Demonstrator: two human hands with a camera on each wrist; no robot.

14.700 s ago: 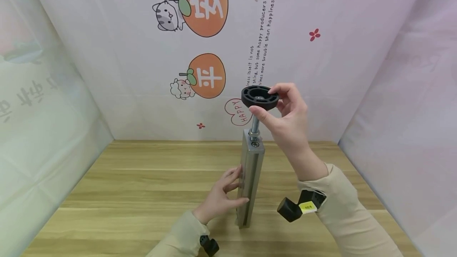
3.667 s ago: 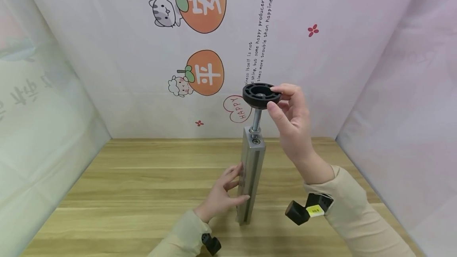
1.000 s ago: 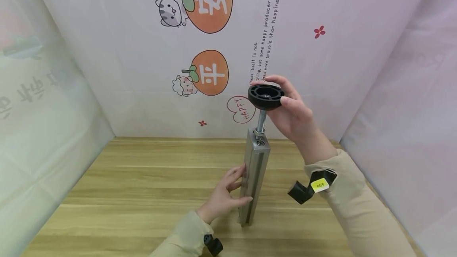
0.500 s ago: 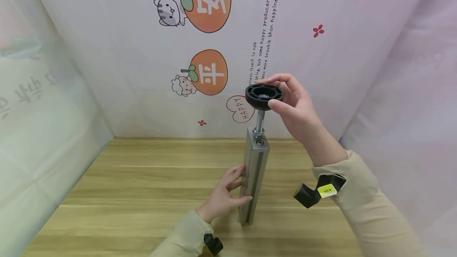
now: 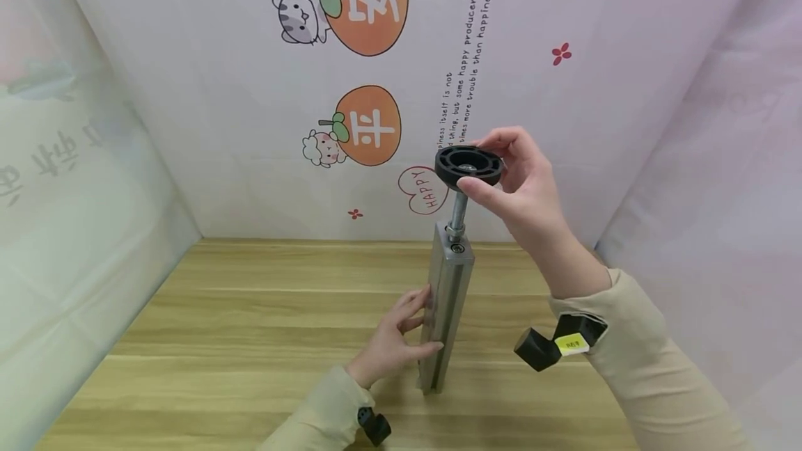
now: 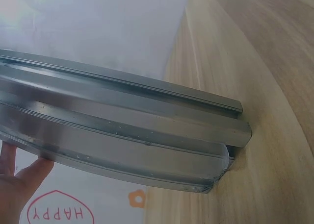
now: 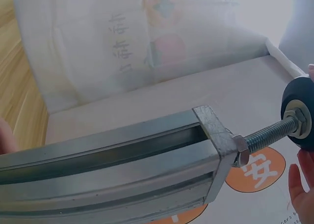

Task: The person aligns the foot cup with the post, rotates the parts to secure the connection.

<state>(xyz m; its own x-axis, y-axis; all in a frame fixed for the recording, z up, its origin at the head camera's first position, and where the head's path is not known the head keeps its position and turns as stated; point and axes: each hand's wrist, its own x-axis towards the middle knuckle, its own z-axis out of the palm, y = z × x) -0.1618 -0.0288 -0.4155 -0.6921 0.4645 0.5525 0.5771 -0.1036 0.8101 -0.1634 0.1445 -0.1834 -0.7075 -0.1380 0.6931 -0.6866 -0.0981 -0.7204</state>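
Observation:
An aluminium profile (image 5: 446, 312) stands upright on the wooden table, with lengthwise slots and an end plate on top. My left hand (image 5: 391, 346) holds its lower part, thumb in front and fingers on the left side. From the end plate rises a threaded rod (image 7: 270, 135) with a hex nut (image 7: 240, 149) at its base. The rod carries a black round levelling foot (image 5: 468, 167), its hollow side up. My right hand (image 5: 526, 190) grips the foot's rim, thumb at the front and fingers behind. In the right wrist view that hand shows only partly.
The wooden table (image 5: 263, 339) spreads around the profile. A printed white cloth (image 5: 219, 89) rises behind it, and pale cloth walls stand left and right. A screw head (image 5: 458, 249) shows in the end plate. Each wrist wears a black camera.
My right hand has shifted its grip on the levelling foot; over the last second its thumb moved left along the front rim. My left hand and the profile have kept their place.

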